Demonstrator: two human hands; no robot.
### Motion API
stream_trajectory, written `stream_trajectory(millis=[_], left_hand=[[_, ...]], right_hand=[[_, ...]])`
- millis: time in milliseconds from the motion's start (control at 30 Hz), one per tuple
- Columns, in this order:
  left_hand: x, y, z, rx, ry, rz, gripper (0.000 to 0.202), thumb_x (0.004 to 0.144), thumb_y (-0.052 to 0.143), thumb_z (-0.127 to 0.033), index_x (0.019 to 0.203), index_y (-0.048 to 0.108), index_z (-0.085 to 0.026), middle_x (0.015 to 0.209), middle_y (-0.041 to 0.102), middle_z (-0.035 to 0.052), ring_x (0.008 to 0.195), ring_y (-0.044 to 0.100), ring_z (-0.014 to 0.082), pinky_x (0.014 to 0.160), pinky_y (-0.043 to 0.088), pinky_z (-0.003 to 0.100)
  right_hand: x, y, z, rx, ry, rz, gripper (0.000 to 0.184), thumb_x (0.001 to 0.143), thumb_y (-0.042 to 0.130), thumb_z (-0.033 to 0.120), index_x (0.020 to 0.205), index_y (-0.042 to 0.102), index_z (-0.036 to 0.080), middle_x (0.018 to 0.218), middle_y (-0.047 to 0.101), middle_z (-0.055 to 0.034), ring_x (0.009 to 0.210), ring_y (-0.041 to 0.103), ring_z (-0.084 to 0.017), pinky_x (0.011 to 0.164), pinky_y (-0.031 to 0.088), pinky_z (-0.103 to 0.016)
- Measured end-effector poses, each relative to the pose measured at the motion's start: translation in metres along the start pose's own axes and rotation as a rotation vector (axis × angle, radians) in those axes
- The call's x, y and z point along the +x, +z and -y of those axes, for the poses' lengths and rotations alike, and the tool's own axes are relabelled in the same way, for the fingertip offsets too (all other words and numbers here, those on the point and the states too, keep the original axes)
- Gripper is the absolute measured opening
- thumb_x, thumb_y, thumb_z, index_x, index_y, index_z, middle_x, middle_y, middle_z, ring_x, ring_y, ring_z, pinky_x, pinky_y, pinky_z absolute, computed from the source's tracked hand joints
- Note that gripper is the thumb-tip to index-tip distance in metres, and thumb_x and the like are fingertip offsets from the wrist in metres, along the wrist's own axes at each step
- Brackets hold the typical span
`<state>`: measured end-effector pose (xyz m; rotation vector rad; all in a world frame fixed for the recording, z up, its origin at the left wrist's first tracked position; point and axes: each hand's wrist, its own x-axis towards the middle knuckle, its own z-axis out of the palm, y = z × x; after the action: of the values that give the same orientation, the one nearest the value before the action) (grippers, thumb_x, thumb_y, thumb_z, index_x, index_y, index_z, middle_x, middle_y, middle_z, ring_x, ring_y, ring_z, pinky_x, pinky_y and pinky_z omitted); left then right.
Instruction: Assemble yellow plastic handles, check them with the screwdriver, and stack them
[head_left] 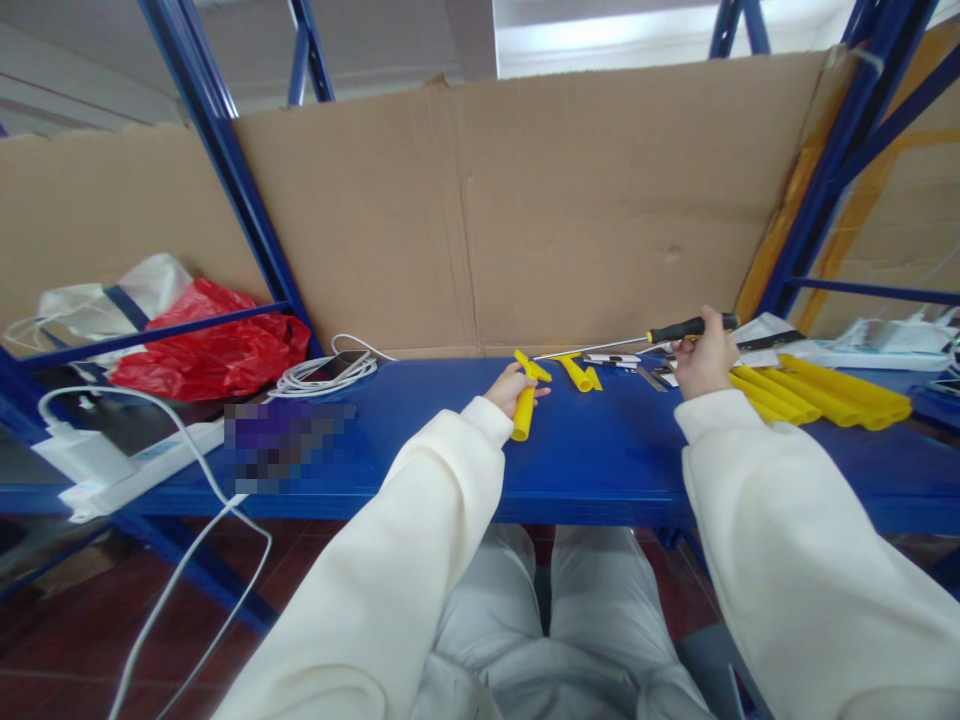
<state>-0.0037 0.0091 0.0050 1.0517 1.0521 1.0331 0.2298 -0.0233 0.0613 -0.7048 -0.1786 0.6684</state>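
Two hands show in the head view, both in cream sleeves, stretched over a blue shelf (600,460). The left hand (508,388) has its fingers closed around a yellow T-shaped piece (524,402), which stands tilted near the middle of the shelf. The cuff hides most of this hand, so only the knuckles and one fingertip show.

The right hand (705,364) is seen from the back, with its fingers wrapped round the black-and-yellow handle of a screwdriver (688,328) and its fingertips hidden. The thin shaft runs left, low over the shelf, and its tip ends near the top of the T-shaped piece. Whether the two touch is hard to tell.

A second yellow piece (580,374) lies on the shelf between the hands. Behind it sit some small metal parts (626,360), too small to make out. A pile of yellow tubes (825,395) lies just right of the right hand, its near ends hidden by the wrist.

A cardboard sheet (525,220) closes off the back of the shelf. At the left are a red bag (217,345), a white bag (112,300), a coiled white cable (322,372) and a power strip (112,470) with a plug in it. A blurred patch (289,445) covers something beside the strip. White packets (885,335) at the far right are cut off by the picture's edge
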Motion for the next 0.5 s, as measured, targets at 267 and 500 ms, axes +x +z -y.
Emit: stream_trajectory(millis=[267, 500], left_hand=[[-0.0004, -0.0021, -0.0058, 0.145, 0.071, -0.143, 0.069, 0.086, 0.056, -0.003, 0.145, 0.034, -0.031, 0.126, 0.064, 0.0086, 0.083, 0.072, 0.0153, 0.045, 0.039, 0.015], [0.0014, -0.005, -0.0056, 0.17, 0.136, -0.225, 0.073, 0.083, 0.059, -0.006, 0.147, 0.035, -0.033, 0.134, 0.058, 0.0091, 0.078, 0.069, 0.0135, 0.046, 0.04, 0.016]], right_hand=[[0.0031, -0.0019, -0.0033, -0.051, 0.084, 0.182, 0.029, 0.097, 0.061, 0.03, 0.077, 0.041, 0.024, 0.056, 0.042, 0.0123, 0.036, 0.033, -0.004, 0.043, 0.052, -0.013], [0.001, -0.0025, -0.001, -0.042, 0.191, 0.281, 0.032, 0.101, 0.048, 0.041, 0.076, 0.045, 0.021, 0.063, 0.045, 0.0076, 0.045, 0.04, -0.005, 0.053, 0.055, -0.018]])
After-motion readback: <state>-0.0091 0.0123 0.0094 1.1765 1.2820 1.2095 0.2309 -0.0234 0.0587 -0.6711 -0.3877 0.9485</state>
